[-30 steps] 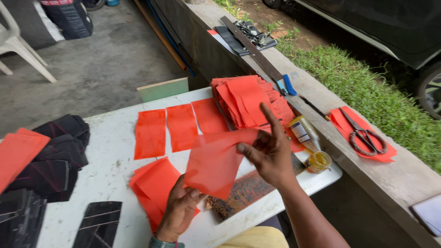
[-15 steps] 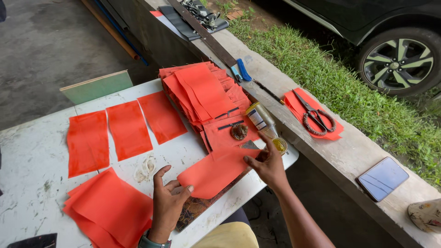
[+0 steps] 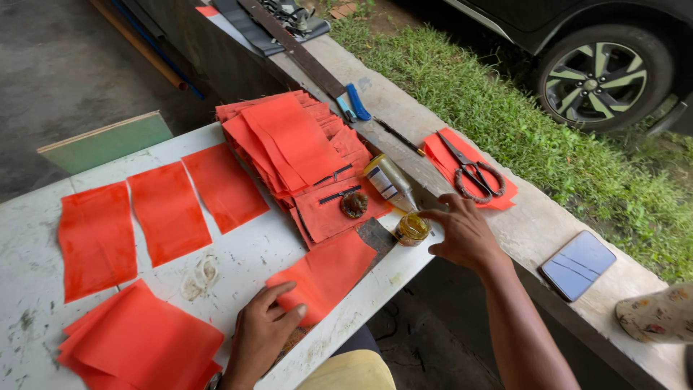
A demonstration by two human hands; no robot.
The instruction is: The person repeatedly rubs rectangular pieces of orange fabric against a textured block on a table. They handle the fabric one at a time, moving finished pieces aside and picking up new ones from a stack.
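Here, an orange sheet (image 3: 328,274) lies flat near the front edge of a white table (image 3: 245,253). The left hand (image 3: 263,332) rests palm down on the sheet's near-left corner, fingers spread and flat, gripping nothing. The sheet's far end reaches toward a small open jar (image 3: 411,228) of yellowish paste at the table's right edge. The right hand (image 3: 462,232) hovers beside that jar, fingers loosely open, fingertips at or almost at its rim; it holds nothing.

Just behind the jar lies a glue bottle (image 3: 388,182), and left of it a thick stack (image 3: 296,155) of orange sheets with a small round brown thing (image 3: 354,204) on top. Three single sheets (image 3: 166,209) lie in a row across the table's left half, and another pile (image 3: 141,343) sits at the front-left corner. Bare tabletop shows between the row and the left hand.

Right of the table runs a concrete ledge (image 3: 534,224), bearing scissors (image 3: 473,173) on an orange piece, a blue-handled tool (image 3: 356,102) and a flat phone-like slab (image 3: 579,264). Grass and a car wheel (image 3: 599,76) lie beyond.
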